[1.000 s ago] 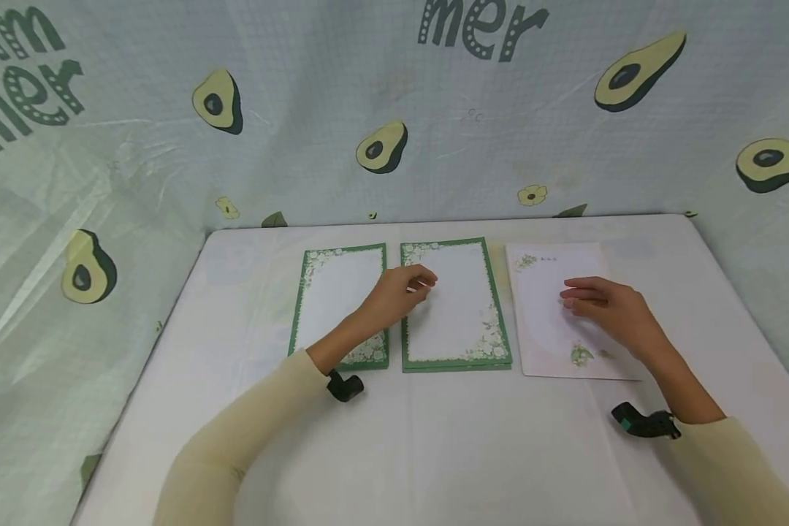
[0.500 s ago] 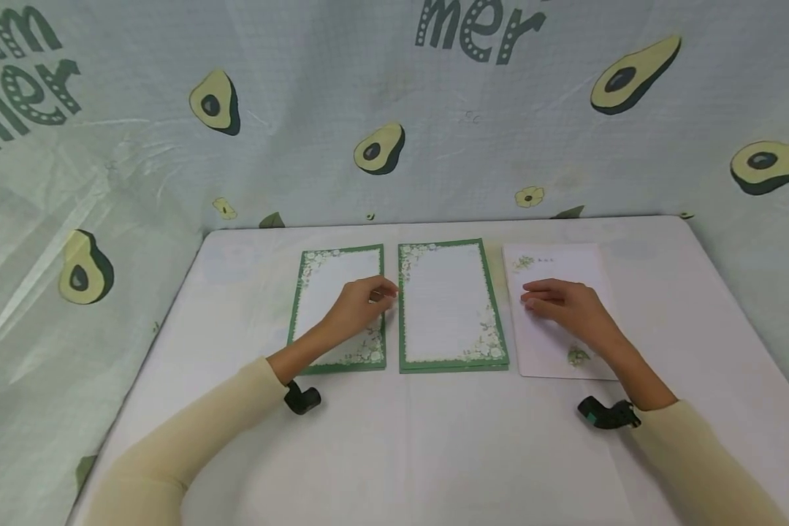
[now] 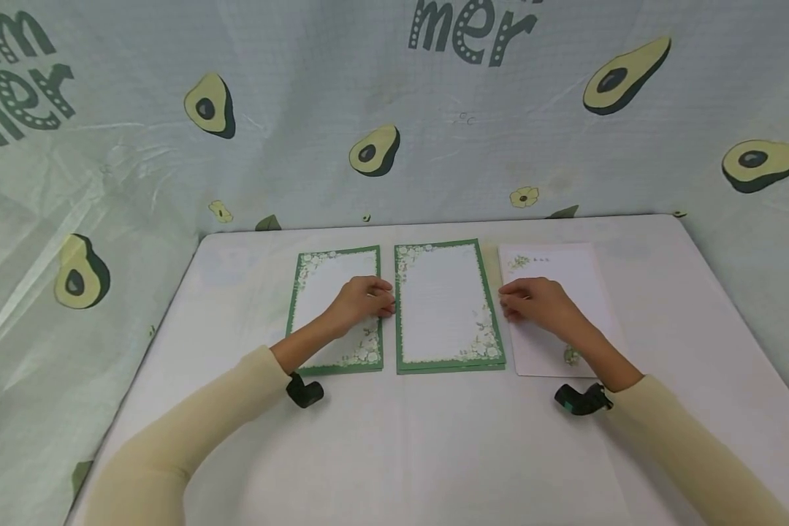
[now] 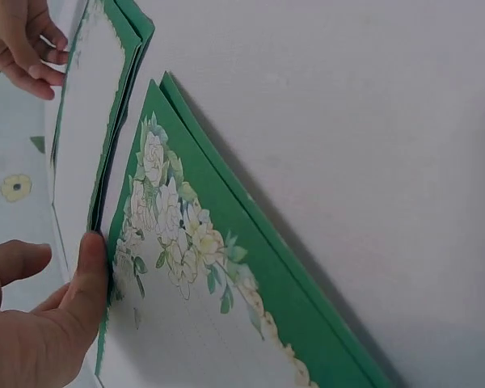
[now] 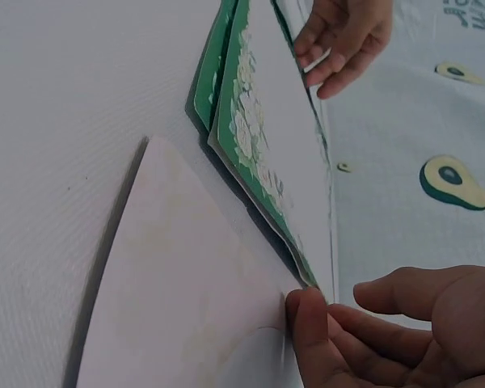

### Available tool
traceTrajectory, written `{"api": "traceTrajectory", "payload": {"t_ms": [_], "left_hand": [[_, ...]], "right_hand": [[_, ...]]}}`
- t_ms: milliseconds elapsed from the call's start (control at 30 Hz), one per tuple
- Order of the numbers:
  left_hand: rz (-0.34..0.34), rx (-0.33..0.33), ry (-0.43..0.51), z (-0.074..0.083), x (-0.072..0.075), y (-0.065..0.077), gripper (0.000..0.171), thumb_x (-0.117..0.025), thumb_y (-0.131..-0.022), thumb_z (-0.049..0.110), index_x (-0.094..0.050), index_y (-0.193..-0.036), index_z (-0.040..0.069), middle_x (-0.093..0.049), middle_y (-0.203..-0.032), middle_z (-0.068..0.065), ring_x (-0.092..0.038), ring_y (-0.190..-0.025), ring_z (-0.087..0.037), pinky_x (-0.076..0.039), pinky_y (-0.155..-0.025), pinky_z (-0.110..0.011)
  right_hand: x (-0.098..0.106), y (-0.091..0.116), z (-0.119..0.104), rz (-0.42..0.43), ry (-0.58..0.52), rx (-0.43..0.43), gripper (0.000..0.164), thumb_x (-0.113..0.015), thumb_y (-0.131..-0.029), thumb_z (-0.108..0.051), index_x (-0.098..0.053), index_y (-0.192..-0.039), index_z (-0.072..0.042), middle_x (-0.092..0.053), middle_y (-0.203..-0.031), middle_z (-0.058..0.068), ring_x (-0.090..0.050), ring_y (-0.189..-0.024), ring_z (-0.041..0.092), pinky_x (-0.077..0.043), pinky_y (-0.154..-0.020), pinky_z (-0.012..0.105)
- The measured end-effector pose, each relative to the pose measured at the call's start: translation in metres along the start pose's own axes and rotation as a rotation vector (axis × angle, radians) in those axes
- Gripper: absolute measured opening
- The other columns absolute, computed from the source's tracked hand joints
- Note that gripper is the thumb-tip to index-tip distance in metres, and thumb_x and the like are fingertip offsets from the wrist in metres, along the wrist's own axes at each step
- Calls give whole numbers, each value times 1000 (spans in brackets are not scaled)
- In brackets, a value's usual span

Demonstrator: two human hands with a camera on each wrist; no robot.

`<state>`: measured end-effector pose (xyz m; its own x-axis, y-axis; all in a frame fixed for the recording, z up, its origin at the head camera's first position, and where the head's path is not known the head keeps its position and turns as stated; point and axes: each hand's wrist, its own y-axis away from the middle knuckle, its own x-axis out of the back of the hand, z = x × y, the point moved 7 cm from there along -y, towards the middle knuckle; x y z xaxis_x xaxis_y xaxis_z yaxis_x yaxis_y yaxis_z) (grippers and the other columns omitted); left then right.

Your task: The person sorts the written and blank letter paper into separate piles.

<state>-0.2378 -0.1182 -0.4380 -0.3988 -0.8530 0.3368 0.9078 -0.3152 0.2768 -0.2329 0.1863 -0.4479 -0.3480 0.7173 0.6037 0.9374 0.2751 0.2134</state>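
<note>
The middle pad [image 3: 440,307] lay on the bench [image 3: 401,453] between the left grip [image 3: 359,301] and right grip [image 3: 540,303], both loosely spread. They seemed to be finding its sides, the next move calling for light contact. Since moments before, the right grip had come left across the pink pad [image 3: 577,281].

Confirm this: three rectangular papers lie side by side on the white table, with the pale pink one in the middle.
No: the head view shows the pale pink rectangular paper at the right end; a green-bordered, flower-printed rectangular paper lies in the middle.
</note>
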Motion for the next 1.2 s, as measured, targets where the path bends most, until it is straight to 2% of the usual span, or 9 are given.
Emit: {"api": "traceTrajectory", "payload": {"t_ms": [133,333,667,767,900,1033,1200], "left_hand": [[-10,39,23,-3,-2,-4,37,-58,-103,1,-52,-136,-15,-67,-115,-29,-71,-102,-37,-61,-91,-37],[-19,61,71,-6,-2,-7,37,-58,-103,1,-53,-136,-15,-67,-116,-29,-71,-103,-35,-61,-91,-36],[-43,51,112,-11,-3,-14,36,-58,-103,2,-55,-135,-13,-67,-117,-27,-71,-100,-27,-61,-91,-33],[-45,50,125,-10,-4,-14,36,-58,-103,2,-55,-135,-13,-66,-119,-27,-71,-101,-29,-61,-92,-34],[-50,28,139,-6,-4,-11,36,-57,-103,1,-54,-136,-13,-64,-120,-29,-69,-104,-33,-60,-93,-35],[-52,-19,142,-2,-3,-8,36,-57,-103,-1,-53,-136,-13,-63,-117,-29,-68,-106,-39,-60,-95,-39],[-30,-78,127,3,-4,-6,36,-61,-101,0,-55,-134,-11,-64,-116,-26,-69,-104,-36,-60,-92,-38]], "right_hand": [[-2,-1,-3,-16,4,-13,36,-59,-105,-15,-61,-133,7,-73,-108,18,-74,-87,19,-62,-78,30],[-5,-3,-4,-38,-9,-26,36,-57,-105,-14,-61,-133,8,-74,-106,16,-73,-83,16,-60,-78,28],[-10,-6,-5,-34,60,-67,38,-57,-105,-16,-59,-135,7,-72,-111,17,-72,-88,18,-55,-92,40],[-10,-6,-7,-35,64,-69,38,-57,-105,-15,-58,-136,8,-72,-110,17,-72,-87,16,-55,-91,39],[-11,-5,-9,-41,24,-64,37,-55,-106,-13,-57,-137,7,-72,-111,18,-73,-83,15,-59,-85,35],[-11,-3,-10,-26,-2,-42,36,-56,-106,-13,-58,-136,5,-69,-115,20,-73,-88,19,-61,-82,33],[-10,-2,-14,31,28,15,34,-58,-106,-18,-63,-133,1,-71,-117,17,-70,-98,24,-58,-81,33]]}}
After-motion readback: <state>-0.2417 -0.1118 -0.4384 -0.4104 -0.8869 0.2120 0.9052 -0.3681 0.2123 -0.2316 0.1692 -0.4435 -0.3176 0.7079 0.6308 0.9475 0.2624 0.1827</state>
